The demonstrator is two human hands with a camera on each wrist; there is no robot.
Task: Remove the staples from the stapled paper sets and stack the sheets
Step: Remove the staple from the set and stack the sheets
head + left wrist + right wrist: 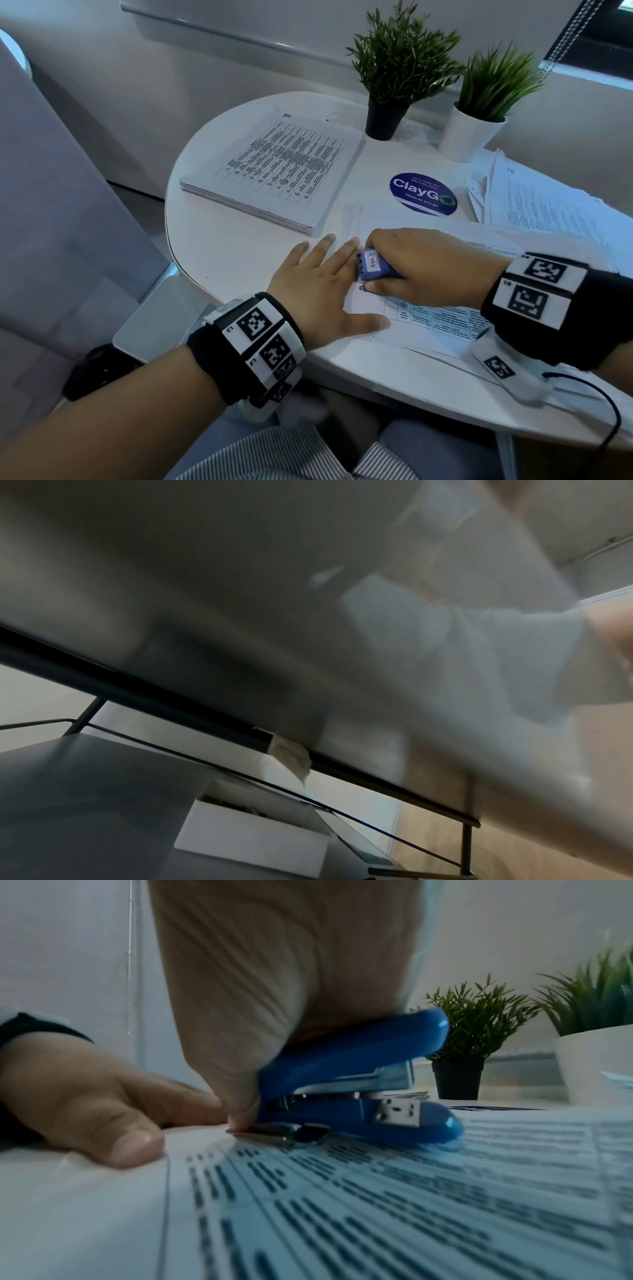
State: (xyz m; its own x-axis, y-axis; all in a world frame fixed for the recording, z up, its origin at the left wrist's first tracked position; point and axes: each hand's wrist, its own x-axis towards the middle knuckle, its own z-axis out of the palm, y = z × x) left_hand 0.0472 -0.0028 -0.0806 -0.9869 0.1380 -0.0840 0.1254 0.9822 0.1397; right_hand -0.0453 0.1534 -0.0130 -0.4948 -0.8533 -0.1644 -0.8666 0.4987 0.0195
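The right hand had its fingers curled round a blue stapler, gripping it with the metal tip at its back end pressed onto the corner of the printed paper set. Only the right wrist view showed that tip flat against the page; from the head view the hand covered it, and just the labelled end of the stapler showed. The left hand lay flat, fingers straight and spread, holding the paper's corner down just beside the stapler, its thumb on the sheet. The left wrist view was blurred and showed no fingers.

Further out on the white round counter, a neat stack of sheets lay to the left, well apart from the hands. A loose pile of papers lay to the right. Between them was a round blue sticker, and behind it stood two potted plants, one in a black pot, one in a white pot.
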